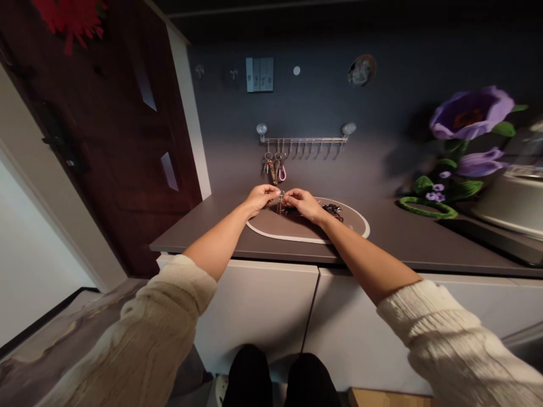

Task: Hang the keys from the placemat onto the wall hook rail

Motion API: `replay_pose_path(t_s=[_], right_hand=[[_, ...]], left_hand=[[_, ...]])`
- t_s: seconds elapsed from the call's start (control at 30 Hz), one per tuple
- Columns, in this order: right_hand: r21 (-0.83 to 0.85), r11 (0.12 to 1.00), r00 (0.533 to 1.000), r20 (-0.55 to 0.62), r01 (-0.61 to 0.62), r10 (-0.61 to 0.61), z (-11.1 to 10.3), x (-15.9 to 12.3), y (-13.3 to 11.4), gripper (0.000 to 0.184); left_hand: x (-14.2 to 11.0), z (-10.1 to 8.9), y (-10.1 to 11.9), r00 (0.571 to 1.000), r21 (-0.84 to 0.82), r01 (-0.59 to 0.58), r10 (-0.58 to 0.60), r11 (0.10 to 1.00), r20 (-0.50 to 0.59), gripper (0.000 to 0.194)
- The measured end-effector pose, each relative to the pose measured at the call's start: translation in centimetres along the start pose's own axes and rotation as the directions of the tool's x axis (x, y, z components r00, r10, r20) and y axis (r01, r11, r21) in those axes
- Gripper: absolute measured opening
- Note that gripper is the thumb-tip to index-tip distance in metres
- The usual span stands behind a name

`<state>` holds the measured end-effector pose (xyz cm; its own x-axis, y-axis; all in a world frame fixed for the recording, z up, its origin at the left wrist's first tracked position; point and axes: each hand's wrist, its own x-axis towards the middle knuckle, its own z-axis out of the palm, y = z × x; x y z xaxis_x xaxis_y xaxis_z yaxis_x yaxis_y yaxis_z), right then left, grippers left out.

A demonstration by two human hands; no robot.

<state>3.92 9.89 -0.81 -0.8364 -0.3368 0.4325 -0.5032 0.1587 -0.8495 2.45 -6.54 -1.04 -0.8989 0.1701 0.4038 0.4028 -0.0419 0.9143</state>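
Note:
My left hand (262, 198) and my right hand (302, 203) meet over an oval grey mat (356, 228) on the dark countertop. Both pinch a small bunch of keys (280, 203) that hangs between their fingertips, just above the mat. A second dark bunch of keys (333, 211) lies on the mat to the right of my right hand. On the wall behind, a metal hook rail (304, 139) carries two key bunches with a pink clip (275, 166) at its left end; the other hooks are bare.
A dark wooden door (114, 130) stands at the left. Purple artificial flowers (469, 141) sit at the right of the counter beside a metal appliance (515, 198). White cabinet doors (263, 316) lie below the countertop (203, 237).

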Motion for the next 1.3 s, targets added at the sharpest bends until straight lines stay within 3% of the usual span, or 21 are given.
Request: replay_pose_path(t_s=[0.37, 1.03, 1.3], right_hand=[[-0.018, 0.998, 0.998, -0.004, 0.058, -0.058, -0.1, 0.0, 0.6, 0.031], [-0.002, 0.999, 0.995, -0.089, 0.043, -0.043, -0.4, 0.0, -0.4, 0.02], [0.021, 0.998, 0.986, -0.156, 0.064, -0.06, -0.9, 0.5, 0.0, 0.02]], left_hand=[[-0.4, 0.4, 0.3, 1.0, -0.023, 0.0, 0.001, 1.0, 0.021, 0.029], [-0.5, 0.7, 0.3, 0.998, -0.068, 0.036, -0.033, 0.997, 0.052, 0.038], [-0.5, 1.1, -0.2, 0.999, 0.079, 0.038, -0.039, 0.996, 0.019, 0.03]])
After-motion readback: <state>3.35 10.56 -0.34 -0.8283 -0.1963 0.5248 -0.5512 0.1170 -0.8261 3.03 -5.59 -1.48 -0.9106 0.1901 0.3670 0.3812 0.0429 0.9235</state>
